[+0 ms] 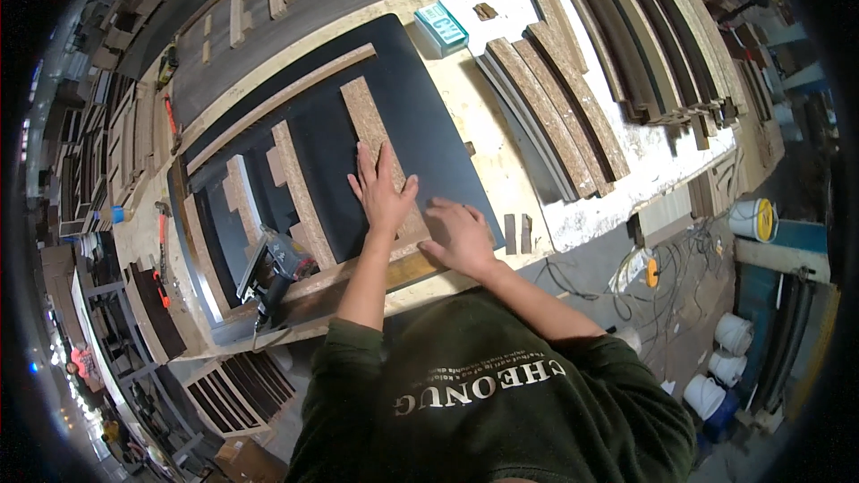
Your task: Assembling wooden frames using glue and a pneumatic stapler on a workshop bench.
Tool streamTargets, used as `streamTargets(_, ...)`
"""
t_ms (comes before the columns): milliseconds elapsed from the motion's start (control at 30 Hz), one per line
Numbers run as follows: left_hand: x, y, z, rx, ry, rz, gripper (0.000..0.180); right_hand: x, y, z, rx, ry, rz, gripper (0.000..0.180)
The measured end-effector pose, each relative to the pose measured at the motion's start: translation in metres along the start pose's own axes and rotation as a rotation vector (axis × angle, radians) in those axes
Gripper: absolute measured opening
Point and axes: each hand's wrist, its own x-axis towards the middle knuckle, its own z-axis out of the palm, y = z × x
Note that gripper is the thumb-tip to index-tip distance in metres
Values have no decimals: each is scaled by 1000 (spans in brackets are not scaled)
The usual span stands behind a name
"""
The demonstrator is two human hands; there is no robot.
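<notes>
While both hands press down flat, nothing is gripped: the left hand (pixel 383 190) lies palm-down with fingers spread on a chipboard strip (pixel 374 139) that runs far-to-near across a large black panel (pixel 429 116), and the right hand (pixel 459 234) rests just to the right of it, fingers extended, on the near edge of that same panel. The two hands sit close together, almost touching at the near end of the strip. The panel lies on a pale, dusty tabletop (pixel 483 125). To the left of the pressed strip, more chipboard strips (pixel 300 192) lie on the dark surface, roughly parallel and apart from one another, and a long thin strip (pixel 286 103) crosses at the far side of them. A nail gun (pixel 273 273) with a dark body lies near the left, at the near edge of the tabletop, well apart from both hands. Two small dark blocks (pixel 517 233) stand just right of the right hand. At the far end of the panel sits a small teal box (pixel 441 29). Farther right, a fan of long curved boards (pixel 555 107) rests on the tabletop, with a taller stack of dark boards (pixel 653 45) beyond them.
</notes>
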Motion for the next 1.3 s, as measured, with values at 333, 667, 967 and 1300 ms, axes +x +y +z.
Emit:
streamTargets(333, -88, -107, -137, -69, 290, -89, 83, 95, 19, -19, 113, 155, -101, 63)
streamTargets(667, -129, -154, -152, 370, -35, -290, 67, 206, -3, 31, -133, 67, -241, 71)
streamTargets(967, -104, -138, -187, 213, -84, -206, 61, 209, -1, 45, -239, -65, -183, 57)
streamTargets(1300, -81, -37, -182, -143, -494, -71, 22, 207, 7, 45, -100, 36, -202, 52)
